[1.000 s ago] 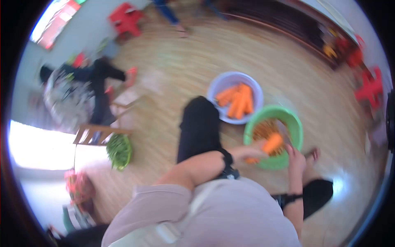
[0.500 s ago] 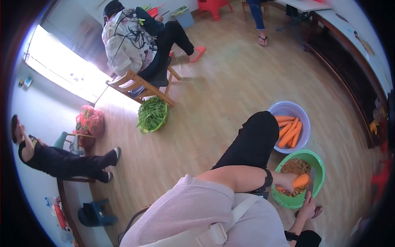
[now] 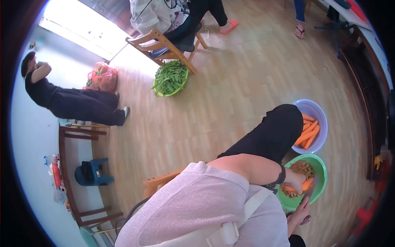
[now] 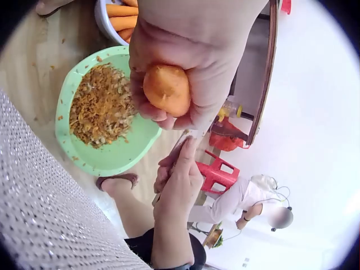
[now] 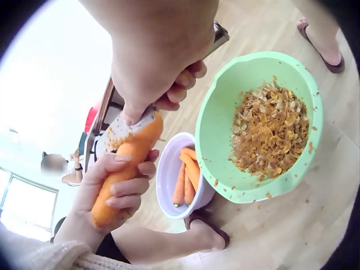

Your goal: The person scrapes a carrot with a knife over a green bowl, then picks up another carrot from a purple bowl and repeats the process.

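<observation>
My left hand (image 3: 295, 181) grips a peeled-looking orange carrot (image 5: 121, 177), fingers and thumb curled round it. In the left wrist view the carrot's blunt end pokes out of that fist. My right hand (image 5: 163, 50) holds a kitchen knife by its handle, and its thumb lies on the blade (image 5: 121, 132). The blade rests along the carrot's upper end, with orange scraps stuck to it. Both hands work over or close beside the green basin (image 5: 216, 169), which holds a heap of peelings (image 5: 273, 132).
A lilac basin (image 3: 324, 123) with several carrots (image 3: 308, 133) stands beside the green one. A bowl of green leaves (image 3: 170, 78) sits by a wooden chair (image 3: 175, 53) with a seated person. Another person (image 3: 74, 94) is at the left, near a blue stool (image 3: 92, 172). Scraps dot the floor.
The head view has swung, so the basins now appear further right and the left side of the room shows. My hands keep the carrot and knife together at the green basin.
</observation>
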Action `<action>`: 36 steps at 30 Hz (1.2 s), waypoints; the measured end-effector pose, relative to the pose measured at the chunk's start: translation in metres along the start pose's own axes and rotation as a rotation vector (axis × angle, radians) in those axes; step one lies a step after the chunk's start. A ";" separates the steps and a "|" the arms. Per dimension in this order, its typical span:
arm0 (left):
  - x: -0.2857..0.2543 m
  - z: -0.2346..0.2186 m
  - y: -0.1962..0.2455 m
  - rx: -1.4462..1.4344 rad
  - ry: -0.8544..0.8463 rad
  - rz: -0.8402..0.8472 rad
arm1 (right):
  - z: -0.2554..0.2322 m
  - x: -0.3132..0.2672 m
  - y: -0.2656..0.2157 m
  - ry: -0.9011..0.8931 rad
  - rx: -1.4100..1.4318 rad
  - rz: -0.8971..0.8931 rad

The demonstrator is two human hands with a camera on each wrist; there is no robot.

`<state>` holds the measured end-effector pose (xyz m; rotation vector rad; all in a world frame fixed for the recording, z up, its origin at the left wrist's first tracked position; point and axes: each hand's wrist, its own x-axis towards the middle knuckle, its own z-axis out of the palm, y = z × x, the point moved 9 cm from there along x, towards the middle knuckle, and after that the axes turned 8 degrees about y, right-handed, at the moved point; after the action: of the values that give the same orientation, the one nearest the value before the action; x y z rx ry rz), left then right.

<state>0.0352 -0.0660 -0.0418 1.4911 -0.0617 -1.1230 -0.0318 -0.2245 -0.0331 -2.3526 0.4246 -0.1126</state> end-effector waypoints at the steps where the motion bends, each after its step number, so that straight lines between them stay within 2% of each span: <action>1: -0.003 -0.003 0.000 -0.049 0.014 -0.019 | -0.007 0.005 0.013 0.040 -0.040 0.126; 2: -0.003 -0.005 -0.001 -0.051 0.019 -0.022 | -0.014 0.008 0.028 0.083 -0.080 0.252; 3: -0.001 -0.006 -0.003 -0.035 0.011 -0.035 | -0.014 0.010 0.036 0.045 -0.090 0.292; 7: -0.009 -0.010 0.003 -0.013 -0.006 -0.036 | -0.021 0.010 0.038 0.132 -0.166 0.209; 10: -0.012 -0.010 0.008 -0.029 0.029 -0.028 | -0.016 0.006 0.042 0.102 -0.072 0.219; 12: -0.005 -0.003 0.005 -0.033 0.009 -0.021 | 0.003 0.000 0.035 -0.016 0.193 0.167; 15: -0.005 0.001 0.008 -0.023 -0.030 -0.009 | 0.011 -0.002 0.033 -0.078 0.310 0.172; 16: -0.007 0.002 0.009 -0.014 -0.056 -0.008 | 0.011 0.000 0.034 -0.082 0.310 0.172; 18: 0.010 0.011 -0.008 -0.052 -0.110 -0.033 | -0.002 0.006 0.061 0.067 0.250 0.370; 19: 0.013 0.017 -0.012 -0.089 -0.164 -0.055 | -0.001 0.009 0.077 0.064 0.250 0.369; 21: 0.003 0.022 -0.006 -0.089 -0.222 -0.052 | -0.002 0.014 0.100 0.091 -0.007 0.183; 22: -0.003 0.025 -0.002 -0.088 -0.283 -0.049 | 0.001 0.015 0.106 0.089 -0.006 0.181; 24: 0.000 0.019 -0.004 -0.069 -0.222 -0.050 | -0.001 0.010 0.125 0.127 0.002 0.399; 25: 0.003 0.017 -0.006 -0.045 -0.171 -0.052 | -0.004 0.009 0.120 0.121 -0.007 0.401; 27: 0.015 0.024 -0.013 -0.086 -0.194 -0.044 | -0.011 0.004 0.116 0.155 0.006 0.507; 31: 0.018 0.027 -0.012 -0.139 -0.221 -0.007 | -0.004 0.003 0.113 0.157 0.152 0.512; 33: 0.018 0.026 -0.009 -0.154 -0.169 0.010 | 0.011 -0.001 0.097 0.050 0.219 0.519; 34: 0.018 0.022 -0.008 -0.164 -0.115 0.025 | 0.012 -0.001 0.103 0.051 0.219 0.520; 36: 0.011 0.020 0.000 -0.176 -0.117 0.035 | 0.025 0.001 0.107 -0.035 0.351 0.451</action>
<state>0.0276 -0.0876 -0.0450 1.2636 -0.0678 -1.1560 -0.0547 -0.2811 -0.1247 -1.8649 0.8337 0.0632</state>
